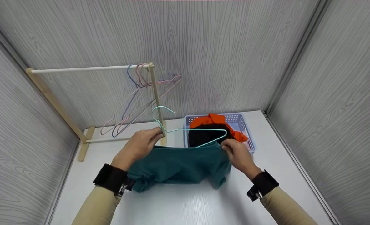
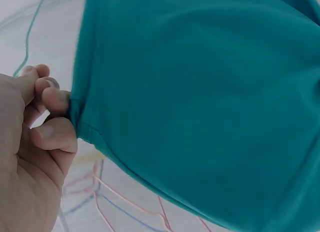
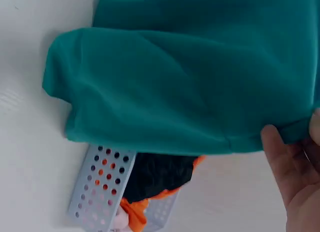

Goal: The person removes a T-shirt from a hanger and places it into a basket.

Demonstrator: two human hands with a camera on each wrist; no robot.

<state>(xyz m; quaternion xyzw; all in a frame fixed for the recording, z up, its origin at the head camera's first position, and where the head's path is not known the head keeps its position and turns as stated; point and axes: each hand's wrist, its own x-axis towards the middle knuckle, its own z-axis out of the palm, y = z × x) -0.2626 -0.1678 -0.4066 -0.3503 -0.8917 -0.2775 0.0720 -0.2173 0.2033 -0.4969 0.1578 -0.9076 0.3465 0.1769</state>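
Observation:
A teal garment (image 1: 185, 165) hangs between both hands, its hemmed edge drawn out sideways. My left hand (image 1: 141, 143) pinches one end of that edge and also grips a mint-green hanger (image 1: 200, 129) near its neck, hook upward. At the other end my right hand (image 1: 239, 155) pinches the edge between thumb and fingers. One arm of the hanger reaches right, its tip just above the right hand; part of the lower wire dips behind the garment's edge. In the left wrist view, the left fingers (image 2: 56, 134) hold a corner of cloth. The hanger's other arm is hidden.
A wooden rack (image 1: 158, 97) with a white rail (image 1: 88, 68) stands at the back left, with pink and purple hangers (image 1: 131, 103) on its right end. Behind the garment is a lavender basket (image 1: 242, 125) holding orange cloth (image 1: 216, 118) and black cloth (image 1: 200, 136).

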